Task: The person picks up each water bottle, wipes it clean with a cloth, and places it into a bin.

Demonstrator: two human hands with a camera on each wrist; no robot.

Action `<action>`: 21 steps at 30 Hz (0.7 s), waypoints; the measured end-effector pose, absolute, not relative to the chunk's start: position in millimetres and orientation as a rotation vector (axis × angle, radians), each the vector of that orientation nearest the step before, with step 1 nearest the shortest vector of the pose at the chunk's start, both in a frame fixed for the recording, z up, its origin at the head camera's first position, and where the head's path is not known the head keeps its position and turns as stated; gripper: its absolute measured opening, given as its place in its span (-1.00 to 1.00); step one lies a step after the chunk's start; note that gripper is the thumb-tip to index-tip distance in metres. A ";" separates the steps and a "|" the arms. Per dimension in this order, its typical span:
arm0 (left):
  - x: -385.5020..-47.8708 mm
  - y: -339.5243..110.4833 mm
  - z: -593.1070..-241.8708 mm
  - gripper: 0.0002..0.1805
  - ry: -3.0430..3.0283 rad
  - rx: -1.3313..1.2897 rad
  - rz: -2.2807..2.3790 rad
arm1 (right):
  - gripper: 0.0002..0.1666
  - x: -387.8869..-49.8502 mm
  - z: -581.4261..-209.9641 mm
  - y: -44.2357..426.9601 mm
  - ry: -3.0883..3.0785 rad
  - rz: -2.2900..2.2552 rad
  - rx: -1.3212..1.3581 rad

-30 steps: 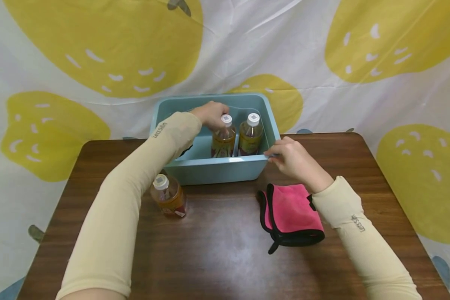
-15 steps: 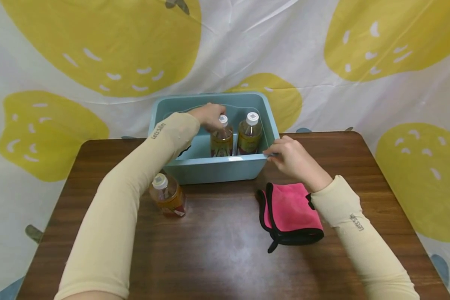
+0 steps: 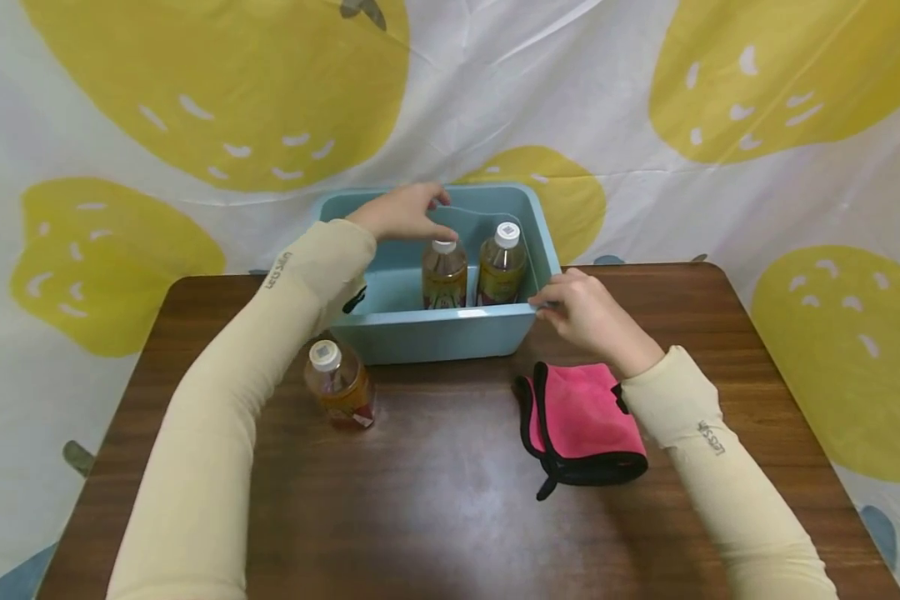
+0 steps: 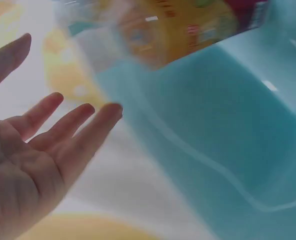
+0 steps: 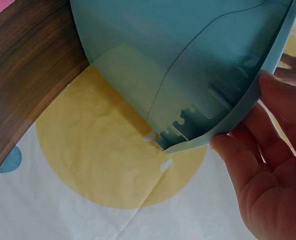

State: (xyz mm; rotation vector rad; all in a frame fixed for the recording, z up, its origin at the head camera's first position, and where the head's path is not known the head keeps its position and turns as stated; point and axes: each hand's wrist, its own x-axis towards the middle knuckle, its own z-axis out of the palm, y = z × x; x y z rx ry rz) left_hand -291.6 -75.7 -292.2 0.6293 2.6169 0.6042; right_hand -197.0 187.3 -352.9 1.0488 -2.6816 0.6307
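Observation:
Inside a light-blue plastic bin (image 3: 435, 337) two capped drink bottles stand upright side by side, a left bottle (image 3: 444, 279) and a right bottle (image 3: 501, 267). My left hand (image 3: 405, 212) hovers over the left bottle's white cap. In the left wrist view its fingers (image 4: 83, 145) are spread apart with nothing between them, and the bottle (image 4: 188, 30) is blurred beyond them. With thumb and fingers my right hand (image 3: 581, 308) grips the bin's rim at its near right corner; the right wrist view shows this hand (image 5: 268, 155) pinching the rim (image 5: 238, 117).
A third bottle (image 3: 341, 387) stands on the wooden table (image 3: 435, 500) in front of the bin, beside my left forearm. A folded pink cloth (image 3: 588, 425) with black edging lies below my right hand. Behind the bin hangs a lemon-print curtain (image 3: 450, 100).
My left hand has let go of the left bottle and risen above its cap, fingers spreading. The right hand still holds the rim.

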 end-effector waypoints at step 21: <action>-135.3 -198.4 -302.7 -0.28 2.963 0.586 0.885 | -0.84 -214.2 -354.4 196.8 -2.651 0.632 1.084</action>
